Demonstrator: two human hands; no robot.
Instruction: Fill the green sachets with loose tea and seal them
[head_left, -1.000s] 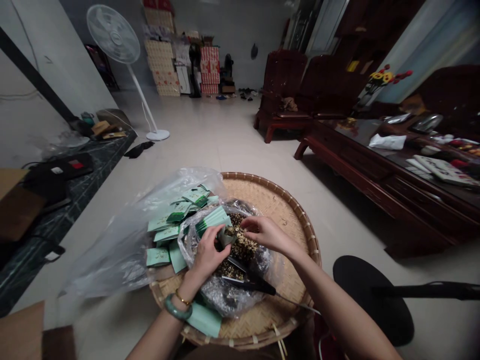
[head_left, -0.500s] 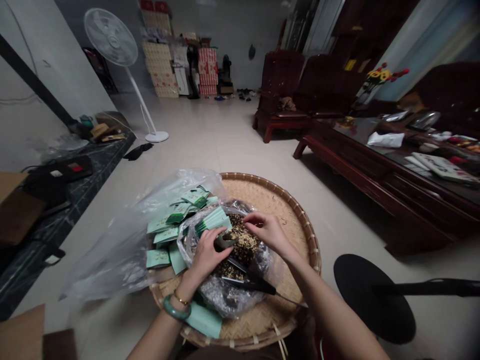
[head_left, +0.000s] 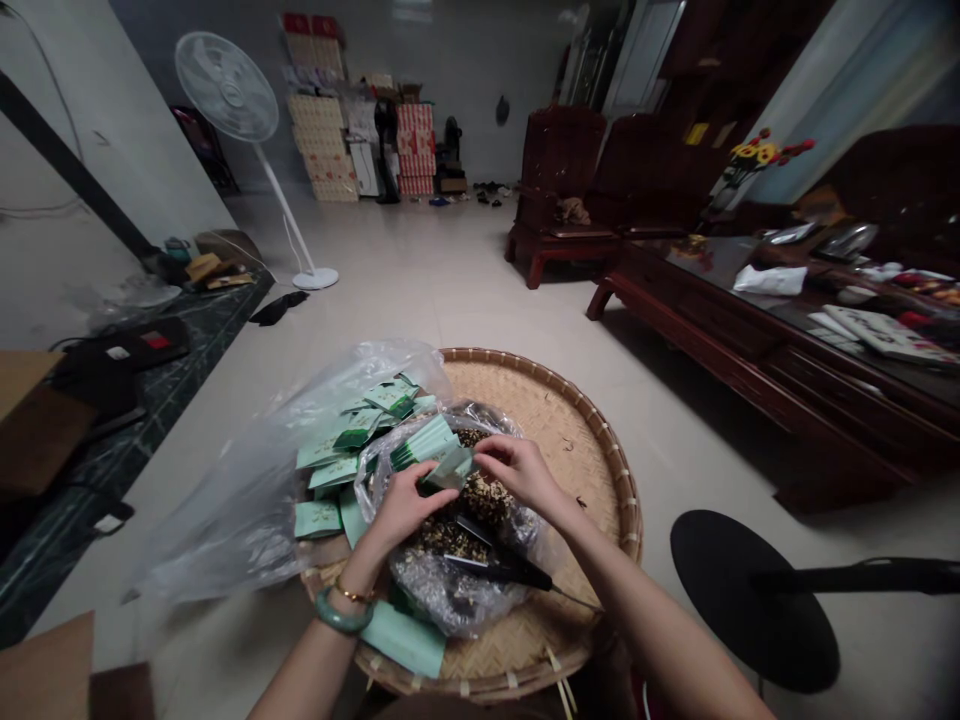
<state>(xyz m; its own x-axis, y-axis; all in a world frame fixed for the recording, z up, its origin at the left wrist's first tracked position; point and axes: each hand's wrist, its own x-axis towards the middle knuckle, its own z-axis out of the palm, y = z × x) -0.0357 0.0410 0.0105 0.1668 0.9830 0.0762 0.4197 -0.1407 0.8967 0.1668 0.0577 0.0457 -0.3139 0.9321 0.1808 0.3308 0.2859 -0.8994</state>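
Note:
A small pale-green packet [head_left: 452,467] is pinched between the thumb and fingers of my left hand [head_left: 405,505]. My right hand [head_left: 520,472] has its thumb and fingertips closed at the packet's right edge. Beneath both hands sits a clear plastic bag [head_left: 450,600], opened out, with a loose dark and pale grain-like mix [head_left: 487,500] inside. On it lies a black two-armed tool with a cord [head_left: 517,570], resembling a hair straightener. A stack of green packets [head_left: 425,440] rests at the bag's far left side.
A round woven bamboo tray [head_left: 600,440] bears everything. Many green packets [head_left: 330,470] lie at its left in a large clear plastic bag [head_left: 232,490]. One more packet [head_left: 405,640] is at the near rim. A black round stand base [head_left: 750,600] stands right, a white fan [head_left: 229,88] far left.
My right hand has moved left from over the grain mix to the packet's edge. The packet in my left hand has tilted, showing its pale side rather than its dark opening.

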